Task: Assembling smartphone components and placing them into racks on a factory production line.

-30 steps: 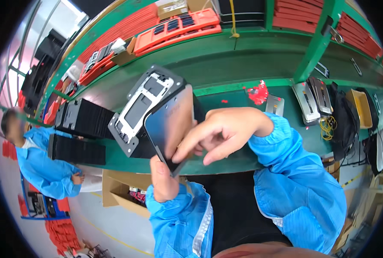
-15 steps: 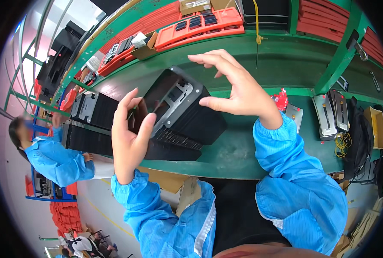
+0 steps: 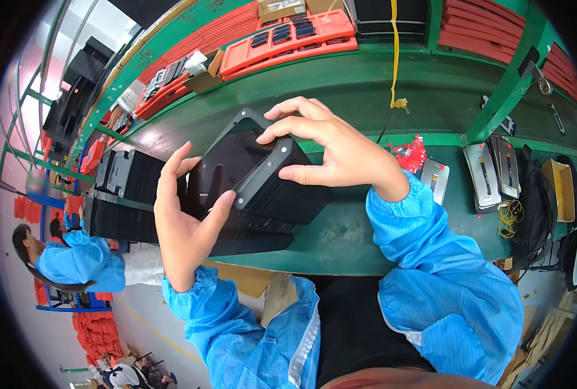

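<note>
A dark, glossy rectangular panel [image 3: 227,165] is tilted over the top of a stack of black frames [image 3: 291,194]. My left hand [image 3: 188,223] grips the panel by its left end, thumb on the near side and fingers on the far side. My right hand [image 3: 334,146] is at the panel's right end, its fingertips by the panel's edge and its thumb apart from them beside the top frame. The top frame, with round silvery spots at its corners, is partly covered by the panel.
More stacked black parts [image 3: 136,172] stand to the left. Red trays [image 3: 288,39] line the shelf behind the green bench [image 3: 346,230]. To the right lie silver-grey devices [image 3: 483,175], red scraps [image 3: 409,154] and a yellow cable [image 3: 510,217]. A co-worker in blue [image 3: 78,259] is at far left.
The panel has moved right and now covers most of the top frame's opening. My right hand has come in from above to the panel's edge. The view has shifted slightly.
</note>
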A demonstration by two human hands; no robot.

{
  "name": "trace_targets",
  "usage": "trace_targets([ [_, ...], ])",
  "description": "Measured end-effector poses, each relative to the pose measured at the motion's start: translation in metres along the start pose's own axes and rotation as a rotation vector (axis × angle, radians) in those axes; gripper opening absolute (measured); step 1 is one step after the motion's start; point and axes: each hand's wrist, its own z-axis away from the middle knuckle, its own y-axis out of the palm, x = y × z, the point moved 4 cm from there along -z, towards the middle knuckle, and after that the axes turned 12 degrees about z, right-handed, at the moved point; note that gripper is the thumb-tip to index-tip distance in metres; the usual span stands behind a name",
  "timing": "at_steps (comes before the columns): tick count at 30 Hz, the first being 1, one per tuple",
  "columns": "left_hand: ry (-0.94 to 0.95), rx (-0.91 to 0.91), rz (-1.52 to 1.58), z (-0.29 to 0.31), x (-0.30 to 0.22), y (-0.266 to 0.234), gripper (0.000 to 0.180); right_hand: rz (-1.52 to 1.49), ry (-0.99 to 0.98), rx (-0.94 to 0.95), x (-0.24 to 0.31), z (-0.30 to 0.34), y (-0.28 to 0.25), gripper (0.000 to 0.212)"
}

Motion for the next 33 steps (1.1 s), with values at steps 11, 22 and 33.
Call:
trace_targets([
  [11,-0.041,-0.011,0.044,0.004,-0.001,0.005,0.072,-0.050,0.005,-0.017,-0.003,-0.001,0.003,0.049],
  [22,-0.158,0.135,-0.064,0.033,0.022,-0.037,0.055,0.066,0.001,-0.111,0.009,0.005,-0.012,0.045],
  [33,-0.085,-0.062,0.267,0.047,0.052,-0.019,0.068,-0.201,0.545,-0.216,-0.008,0.040,-0.082,0.022],
])
